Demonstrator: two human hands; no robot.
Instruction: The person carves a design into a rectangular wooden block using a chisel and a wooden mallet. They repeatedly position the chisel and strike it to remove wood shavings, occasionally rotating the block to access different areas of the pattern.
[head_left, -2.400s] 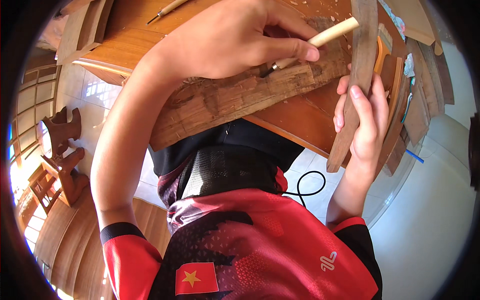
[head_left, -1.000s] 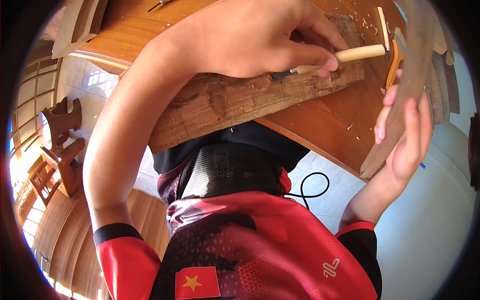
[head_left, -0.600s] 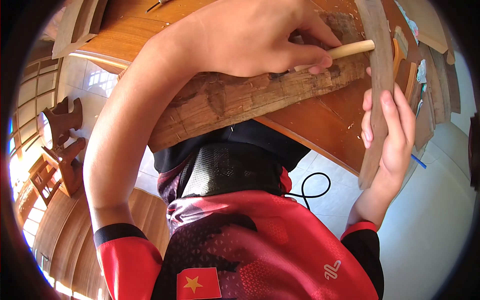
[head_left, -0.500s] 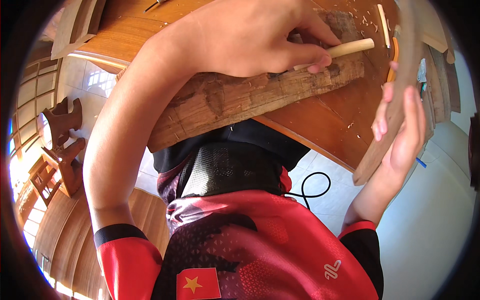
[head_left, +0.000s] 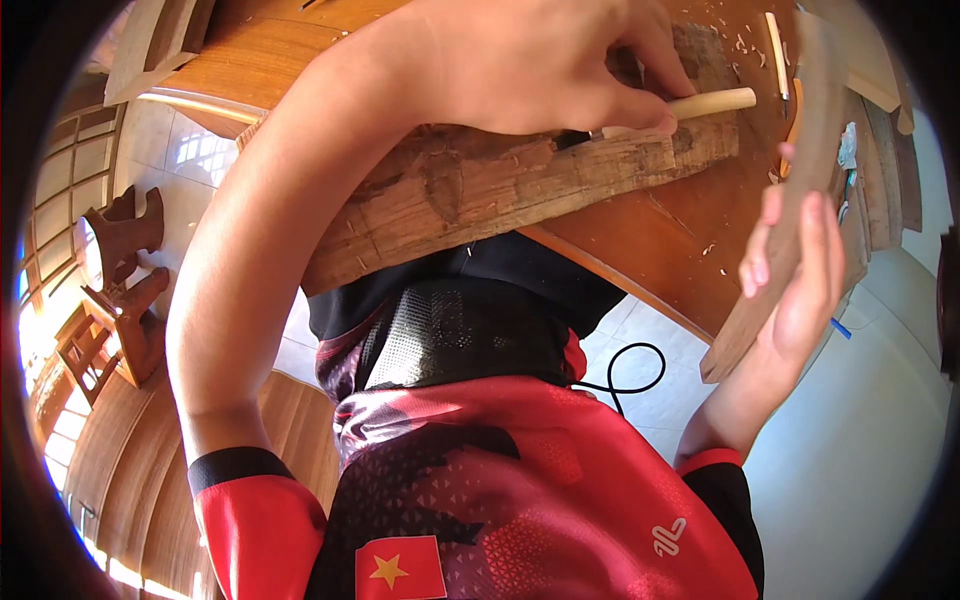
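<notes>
My left hand (head_left: 560, 75) is closed around a chisel (head_left: 718, 103) with a pale wooden handle. The butt of the handle points right, and a short stretch of dark blade shows on the left, low over a rough brown wooden block (head_left: 470, 195). The blade's tip is hidden under my hand. On the right, my right hand (head_left: 795, 275) is wrapped around a long, flat wooden bat (head_left: 818, 125), held tilted up. The bat stands apart from the chisel's butt.
The block lies on an orange-brown table (head_left: 645, 235) scattered with shavings. Another pale-handled tool (head_left: 775, 48) and an orange-handled tool (head_left: 795, 125) lie at the far right. Planks (head_left: 882, 170) stand beyond them. A carved wooden piece (head_left: 122, 230) is on the left.
My right hand and the bat have come slightly down toward me. My left hand and the chisel have shifted a little right, and more of the dark blade now shows.
</notes>
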